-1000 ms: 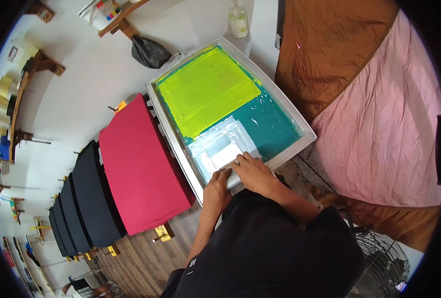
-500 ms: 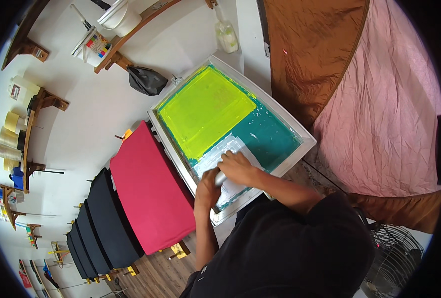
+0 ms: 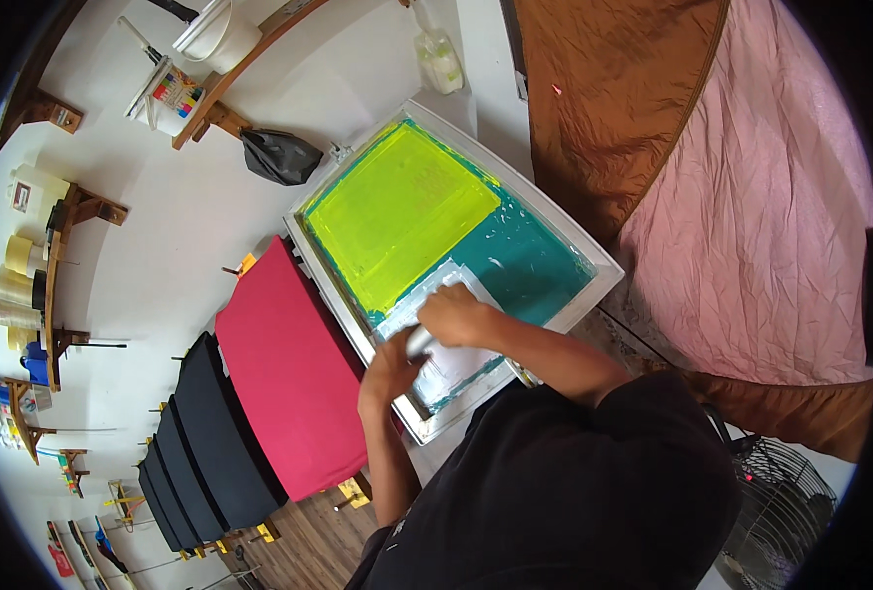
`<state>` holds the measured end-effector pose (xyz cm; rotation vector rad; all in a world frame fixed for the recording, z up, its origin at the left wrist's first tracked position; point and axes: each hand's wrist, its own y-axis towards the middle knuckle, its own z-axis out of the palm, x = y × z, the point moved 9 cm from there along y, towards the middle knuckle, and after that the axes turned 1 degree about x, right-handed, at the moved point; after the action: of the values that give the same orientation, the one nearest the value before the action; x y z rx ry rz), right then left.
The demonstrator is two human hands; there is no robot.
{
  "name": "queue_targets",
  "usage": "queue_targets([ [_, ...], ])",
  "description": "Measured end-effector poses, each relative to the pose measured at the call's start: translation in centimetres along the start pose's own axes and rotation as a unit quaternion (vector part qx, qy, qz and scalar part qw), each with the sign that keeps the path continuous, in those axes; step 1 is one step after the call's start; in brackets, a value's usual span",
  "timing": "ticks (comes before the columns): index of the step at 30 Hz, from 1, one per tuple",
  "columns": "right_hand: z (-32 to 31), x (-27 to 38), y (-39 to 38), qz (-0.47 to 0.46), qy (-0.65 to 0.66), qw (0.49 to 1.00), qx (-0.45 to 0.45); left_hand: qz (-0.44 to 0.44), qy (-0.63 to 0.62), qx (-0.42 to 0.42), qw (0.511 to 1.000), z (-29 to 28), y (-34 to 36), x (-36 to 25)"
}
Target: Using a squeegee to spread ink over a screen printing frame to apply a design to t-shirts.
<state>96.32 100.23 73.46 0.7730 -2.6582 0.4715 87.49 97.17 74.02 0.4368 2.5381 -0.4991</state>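
A pale screen-printing frame (image 3: 584, 305) holds teal mesh (image 3: 515, 265) with a large lime-yellow ink area (image 3: 397, 206) at the far end and a white ink patch (image 3: 466, 364) at the near end. Over the white patch, both of my hands grip a pale squeegee (image 3: 420, 344). My right hand (image 3: 453, 313) has its fingers wrapped on its upper part, farther in. My left hand (image 3: 392, 364) closes on its other end, near the frame's left side. The squeegee's blade is hidden beneath my hands.
Left of the frame lie a red fabric-covered board (image 3: 289, 374) and several black ones (image 3: 220, 433). Wall shelves (image 3: 230, 84) hold buckets and containers. A black bag (image 3: 279, 152) hangs on the wall. Brown and pink fabric (image 3: 731, 246) fills the right, above a wire fan (image 3: 781, 492).
Since one second ago, both hands and the squeegee have moved leftward across the white patch. The view has shifted, showing more of the upper shelves.
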Motion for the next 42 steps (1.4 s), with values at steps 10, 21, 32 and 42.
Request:
queue_targets([
  [10, 2.6, 1.7, -4.3, -0.033, -0.082, 0.978, -0.189, 0.008, -0.055, -0.099, 0.994, 2.8, -3.4, -0.8],
  [21, 1.2, 3.4, 1.2, -0.004, -0.006, 0.999, 0.036, -0.019, 0.002, 0.037, 0.999, 0.0, -1.8, 4.1],
  [32, 4.5, 2.5, 3.0, 0.004, -0.037, 0.998, -0.051, 0.085, -0.011, -0.181, 0.980, 0.1, -1.7, 5.0],
  [42, 6.3, 6.8, -0.3, -0.023, -0.030, 0.991, -0.125, 0.025, -0.051, -0.158, 0.986, 1.0, -7.1, 6.2],
])
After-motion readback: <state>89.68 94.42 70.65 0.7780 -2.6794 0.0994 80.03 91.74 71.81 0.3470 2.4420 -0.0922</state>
